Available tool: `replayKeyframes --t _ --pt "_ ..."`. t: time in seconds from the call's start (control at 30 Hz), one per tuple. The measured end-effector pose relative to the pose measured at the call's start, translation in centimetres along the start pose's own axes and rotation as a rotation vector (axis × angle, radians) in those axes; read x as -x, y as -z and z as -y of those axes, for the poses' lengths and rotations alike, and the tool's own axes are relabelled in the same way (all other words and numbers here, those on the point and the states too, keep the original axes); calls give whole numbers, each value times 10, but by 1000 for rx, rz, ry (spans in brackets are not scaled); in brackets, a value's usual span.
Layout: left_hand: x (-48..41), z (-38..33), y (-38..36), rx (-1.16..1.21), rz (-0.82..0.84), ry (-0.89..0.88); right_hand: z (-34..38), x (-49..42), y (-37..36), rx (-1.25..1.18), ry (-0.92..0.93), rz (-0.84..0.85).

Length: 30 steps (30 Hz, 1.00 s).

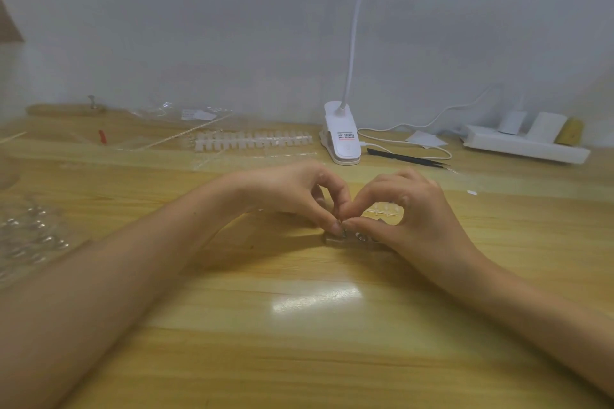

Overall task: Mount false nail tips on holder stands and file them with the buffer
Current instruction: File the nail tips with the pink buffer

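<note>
now | left hand [299,191], right hand [415,212] pinch holder [360,240] | lamp label [345,137] (blurred)

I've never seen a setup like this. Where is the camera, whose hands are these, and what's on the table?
No machine here: a camera worn on a person's head looks down at their own hands. The left hand and right hand meet fingertip to fingertip, pinching a tiny piece, too small to identify, over a small stand on the wooden table. Behind lie a strip of nail tips, a white clip lamp, black tweezers and a power strip.
</note>
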<state>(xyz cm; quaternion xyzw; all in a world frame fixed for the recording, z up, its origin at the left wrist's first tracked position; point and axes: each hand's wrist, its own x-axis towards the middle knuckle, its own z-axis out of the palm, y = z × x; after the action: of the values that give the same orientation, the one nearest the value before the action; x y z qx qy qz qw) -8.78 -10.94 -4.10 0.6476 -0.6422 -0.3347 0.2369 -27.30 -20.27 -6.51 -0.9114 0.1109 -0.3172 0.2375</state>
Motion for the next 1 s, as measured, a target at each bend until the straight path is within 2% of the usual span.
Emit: replayKeyframes --t 0.23,0.4,0.47,0.57,0.73,0.83,0.93,1.0 --pt "-2 4 -5 29 -30 -93 1 0 4 -63 -1 24" --pt "0 6 -4 39 -6 -116 -16 -11 23 -148 39 -96" --pt "0 6 -4 46 -1 -115 -33 -18 35 -68 -2 -40" --pt "-1 6 -4 29 2 -95 -57 -21 46 -11 -166 148" --pt "3 10 4 99 30 -99 -71 -22 50 -52 -211 227" --pt "2 17 3 229 -165 -56 -74 -22 49 -26 -188 242" --pt "-9 19 -10 19 -481 -75 -73 -19 45 -25 -149 224" --pt "-18 19 -20 -91 -532 -56 -73 -18 43 7 -121 185"
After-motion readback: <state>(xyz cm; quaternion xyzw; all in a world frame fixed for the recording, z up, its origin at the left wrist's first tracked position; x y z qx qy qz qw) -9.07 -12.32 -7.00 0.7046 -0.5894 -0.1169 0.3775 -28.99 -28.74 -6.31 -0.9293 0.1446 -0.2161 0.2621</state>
